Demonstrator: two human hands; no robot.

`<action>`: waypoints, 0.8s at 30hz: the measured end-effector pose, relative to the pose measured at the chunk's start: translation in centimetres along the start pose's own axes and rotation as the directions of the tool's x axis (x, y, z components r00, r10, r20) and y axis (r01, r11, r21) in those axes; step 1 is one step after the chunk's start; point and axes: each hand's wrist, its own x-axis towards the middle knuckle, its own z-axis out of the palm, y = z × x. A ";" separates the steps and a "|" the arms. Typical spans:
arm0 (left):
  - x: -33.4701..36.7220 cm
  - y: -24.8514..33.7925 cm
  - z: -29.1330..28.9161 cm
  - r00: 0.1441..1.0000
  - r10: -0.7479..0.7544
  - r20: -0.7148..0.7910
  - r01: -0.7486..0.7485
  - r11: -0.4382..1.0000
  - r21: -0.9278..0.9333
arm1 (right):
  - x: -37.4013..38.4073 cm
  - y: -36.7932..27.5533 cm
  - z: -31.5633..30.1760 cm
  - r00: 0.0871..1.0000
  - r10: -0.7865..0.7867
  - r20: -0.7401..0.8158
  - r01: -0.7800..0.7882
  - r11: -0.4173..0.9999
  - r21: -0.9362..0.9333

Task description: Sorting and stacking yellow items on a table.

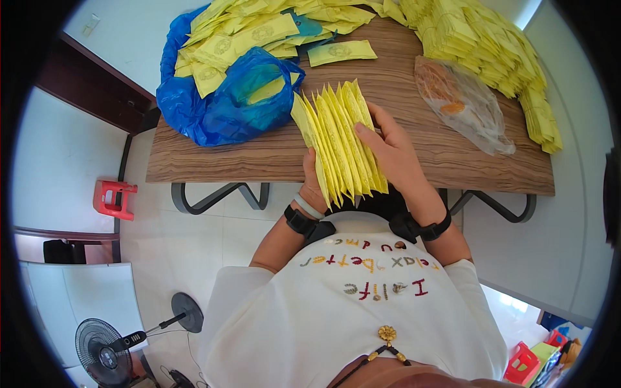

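Several flat yellow packets stand side by side in a bundle, held between my two hands over the table's near edge. My left hand is closed on the bundle's left side, its fingers mostly hidden behind the packets. Along the right side, my right hand grips the bundle, with the thumb across its face and the fingers behind. Left of the bundle lies an opened blue plastic bag, with loose yellow packets spilling from it. A single yellow packet lies flat beyond the bundle.
On the wooden table, a clear plastic bag with orange-brown bands inside lies at right. Stacked bundles of yellow packets line the far right edge. A red stool and a black fan stand on the floor at left.
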 end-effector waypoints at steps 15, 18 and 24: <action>0.2 -0.4 -0.5 0.995 0.024 0.092 -0.019 0.998 -0.055 | -0.2 0.4 -0.8 1.000 -0.025 0.005 0.025 1.000 0.010; 0.1 -0.3 0.0 0.993 0.063 0.099 -0.065 0.998 0.018 | -0.2 0.2 -0.6 1.000 -0.005 0.007 0.005 0.999 0.033; 0.2 -0.3 0.1 0.995 0.048 0.089 -0.047 0.999 -0.011 | 0.0 -0.1 -0.6 0.999 -0.048 -0.019 0.048 0.998 0.032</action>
